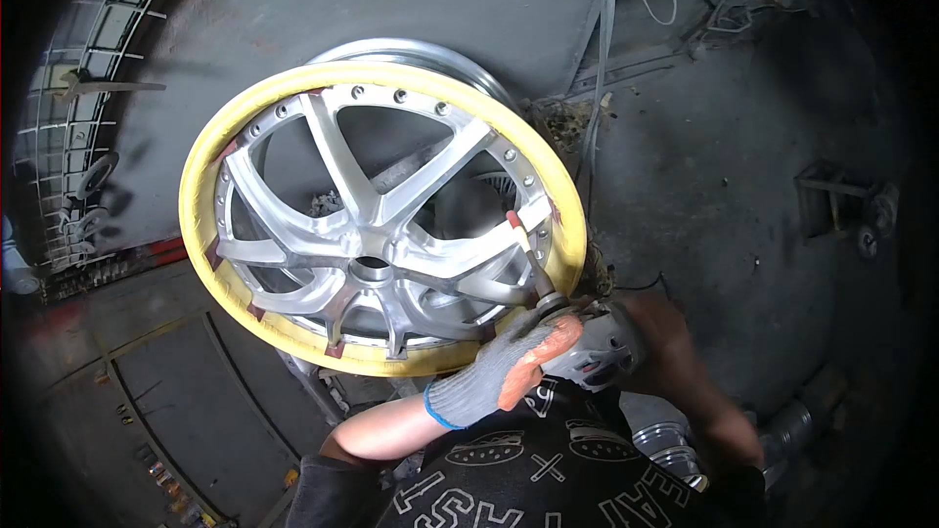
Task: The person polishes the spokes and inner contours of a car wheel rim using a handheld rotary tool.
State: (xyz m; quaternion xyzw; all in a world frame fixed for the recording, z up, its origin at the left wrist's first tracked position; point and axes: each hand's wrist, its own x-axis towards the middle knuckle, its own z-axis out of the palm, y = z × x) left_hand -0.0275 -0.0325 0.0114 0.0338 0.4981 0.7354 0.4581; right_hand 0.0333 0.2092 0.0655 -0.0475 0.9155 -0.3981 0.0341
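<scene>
- Nearest the camera is a black cloth shirt with pale drawings of burgers (528,469), worn by the person.
- The left hand (518,357), in a grey cloth glove with orange rubber on it, is wrapped around the front of a silver-grey power tool with a long thin neck (595,347).
- The right hand (665,337) is dark and blurry by the tool's back end. I cannot tell how tightly it is closed.
- A big, round, silver metal wheel with curved spokes (377,240) leans right in front of the person, just past the tool.
- The wheel is probably heavy and very stiff. Its smooth metal may be slippery and easy to scratch.
- Good places to grab it would be two far-apart sides of its edge, where the yellow wrap (199,200) should feel a bit softer.
- The tool looks hard and fairly heavy. Its fat body is the best place to hold, with fingers away from the red tip (513,219).
- The tip is at the outer end of one spoke; I cannot tell if they touch.
- The wheel looks shiny, with a round middle hole, little round holes near its edge and dark red bits by some spoke ends.
</scene>
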